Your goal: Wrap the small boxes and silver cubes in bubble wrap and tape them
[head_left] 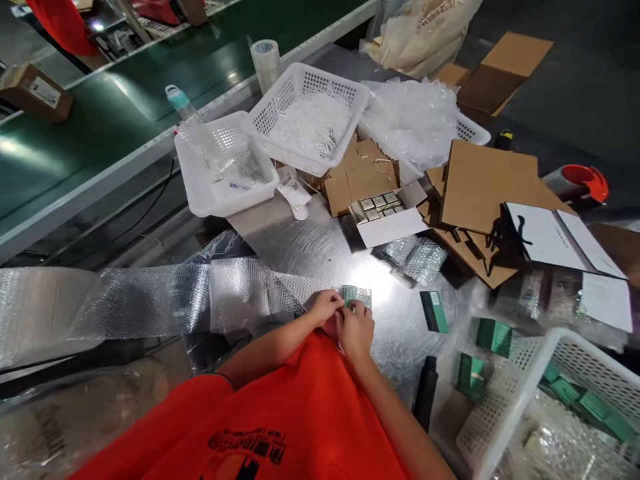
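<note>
- The left hand has thumb and fingertips pinched together on the end of a long strip of clear bubble wrap.
- The right hand is just beside it, fingers curled against the near edge of a flat green piece under clear bubble wrap; I cannot tell whether they are clamped on it.
- This green piece lies at the strip's end, on a shiny grey metal tabletop, in front of the red shirt.
- The strip runs left to a wide roll of clear bubble wrap.
- To the right of the hands, a flat dark green box with a pale label lies apart on the metal.
- Farther right, green boxes stand near a white perforated plastic basket, which holds more green pieces and clear wrapping.
- Beyond the hands, an open white carton holds small squarish, metallic-looking pieces in rows.
- Just in front of that carton lie clear bubble-wrapped packets.
- Behind, a white perforated basket of white shredded filler overlaps a white plastic tray.
</note>
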Demonstrator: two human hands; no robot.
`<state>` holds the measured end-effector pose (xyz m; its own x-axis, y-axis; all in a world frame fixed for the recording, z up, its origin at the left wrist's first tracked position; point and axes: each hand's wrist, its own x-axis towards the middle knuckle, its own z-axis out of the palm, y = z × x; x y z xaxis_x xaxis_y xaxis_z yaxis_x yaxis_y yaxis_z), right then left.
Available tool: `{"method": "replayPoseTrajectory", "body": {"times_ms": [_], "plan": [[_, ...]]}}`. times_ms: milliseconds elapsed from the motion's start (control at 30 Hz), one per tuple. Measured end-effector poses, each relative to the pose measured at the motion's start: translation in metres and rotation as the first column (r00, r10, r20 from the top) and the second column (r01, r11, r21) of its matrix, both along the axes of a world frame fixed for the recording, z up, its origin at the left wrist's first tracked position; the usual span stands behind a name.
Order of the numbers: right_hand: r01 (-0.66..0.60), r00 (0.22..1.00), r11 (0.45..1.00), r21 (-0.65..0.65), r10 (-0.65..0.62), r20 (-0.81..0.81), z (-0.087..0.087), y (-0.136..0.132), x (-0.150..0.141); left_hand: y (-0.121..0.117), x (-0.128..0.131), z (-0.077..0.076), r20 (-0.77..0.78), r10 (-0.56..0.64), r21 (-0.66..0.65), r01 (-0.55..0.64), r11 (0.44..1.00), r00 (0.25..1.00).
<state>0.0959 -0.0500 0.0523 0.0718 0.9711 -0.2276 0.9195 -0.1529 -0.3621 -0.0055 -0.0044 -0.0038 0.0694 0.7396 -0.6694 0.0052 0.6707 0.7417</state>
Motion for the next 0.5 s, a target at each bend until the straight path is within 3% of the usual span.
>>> {"method": "replayPoseTrajectory", "body": {"times_ms": [67,133,233,300,367,500], "plan": [[0.07,0.994,0.997,0.042,-0.066,-0.084,-0.005,0.002,0.012,-0.001,-0.002,-0.002,0.019,-0.017,-0.029,0.018,0.999,1.0],[0.22,0.966,0.973,0.07,-0.208,-0.152,-0.013,0.007,0.028,-0.002,-0.003,-0.002,0.025,-0.022,-0.054,0.023,0.998,0.999],[0.417,0.858,0.906,-0.075,-0.419,-0.296,-0.027,0.018,0.046,-0.004,-0.003,-0.003,-0.002,-0.01,-0.064,0.01,0.998,1.0],[0.43,0.752,0.857,-0.284,-0.515,-0.412,-0.036,0.024,0.05,-0.004,-0.001,-0.003,-0.041,-0.001,-0.056,-0.001,0.998,0.999],[0.42,0.671,0.816,-0.398,-0.574,-0.469,-0.042,0.026,0.05,-0.004,0.002,-0.003,-0.091,0.011,-0.044,-0.015,0.999,0.996],[0.427,0.645,0.822,-0.376,-0.569,-0.51,-0.047,0.027,0.045,-0.006,0.01,-0.003,-0.177,0.035,-0.056,-0.045,0.997,0.984]]}}
